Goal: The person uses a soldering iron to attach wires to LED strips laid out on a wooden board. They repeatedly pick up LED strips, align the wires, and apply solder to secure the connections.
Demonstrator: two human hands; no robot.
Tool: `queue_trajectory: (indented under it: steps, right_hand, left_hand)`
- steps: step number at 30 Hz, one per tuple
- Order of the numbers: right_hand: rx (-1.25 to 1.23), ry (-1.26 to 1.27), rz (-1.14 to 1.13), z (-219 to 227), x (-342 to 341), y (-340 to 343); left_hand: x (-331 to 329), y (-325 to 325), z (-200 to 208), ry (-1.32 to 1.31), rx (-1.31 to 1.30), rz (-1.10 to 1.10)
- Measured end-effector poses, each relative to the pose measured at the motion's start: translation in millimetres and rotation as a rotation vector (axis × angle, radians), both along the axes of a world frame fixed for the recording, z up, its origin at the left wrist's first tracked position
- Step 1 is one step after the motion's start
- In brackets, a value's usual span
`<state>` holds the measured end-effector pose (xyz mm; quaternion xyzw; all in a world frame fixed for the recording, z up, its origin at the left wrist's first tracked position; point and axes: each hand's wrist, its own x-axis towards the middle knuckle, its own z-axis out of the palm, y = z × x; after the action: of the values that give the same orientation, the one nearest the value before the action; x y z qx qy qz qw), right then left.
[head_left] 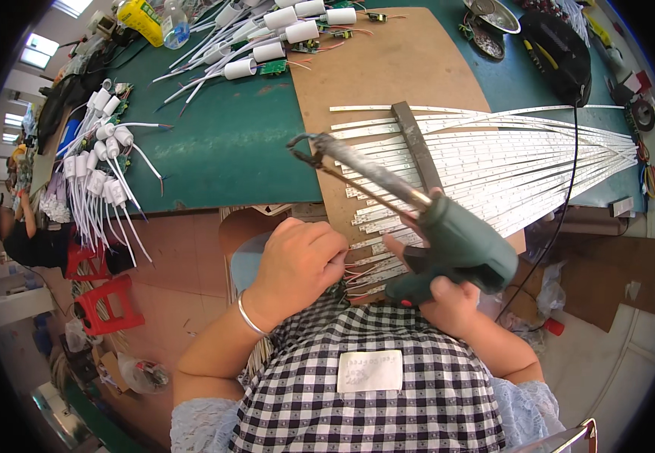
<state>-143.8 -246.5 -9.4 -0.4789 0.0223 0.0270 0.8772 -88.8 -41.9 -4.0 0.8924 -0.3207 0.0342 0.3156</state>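
Note:
My right hand [452, 306] is wrapped round the handle of a dark green soldering gun [467, 238]. The gun's long metal barrel slants up to the left over the strips, its dark tip above the brown board. Many thin white LED strips [486, 162] lie fanned out, spread at their left ends and bunched at the far right. A dark flat bar [416, 147] lies across them. My left hand [297, 260] is closed in a pinch beside the nearest strip ends, where thin red and white wires [361, 278] show. Whatever its fingertips hold is hidden.
A brown board [388, 57] lies on the green table [229, 143]. White lamp holders [268, 51] with wires and circuit boards are heaped at the back, with more [101, 162] at left. A black cord [569, 181] hangs at right. Red stools [110, 308] and another person [29, 234] are at left.

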Motion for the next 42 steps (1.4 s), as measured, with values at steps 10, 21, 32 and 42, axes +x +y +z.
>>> queue_trajectory:
  steps: [10, 21, 32, 42]
  right_hand:
    - [-0.726, -0.160, 0.240, 7, -60, -88]
    - [-0.857, -0.282, 0.167, -4, -65, -80]
    - [-0.750, -0.141, 0.355, -12, -75, -96]
    - [-0.722, -0.132, 0.340, -8, -71, -93]
  left_hand:
    - [0, 0, 0, -0.022, 0.004, 0.015]
    - [1, -1, 2, -0.017, 0.006, 0.012]
    - [3, -2, 4, -0.009, 0.025, -0.005]
    - [3, -1, 4, 0.025, 0.051, -0.010]
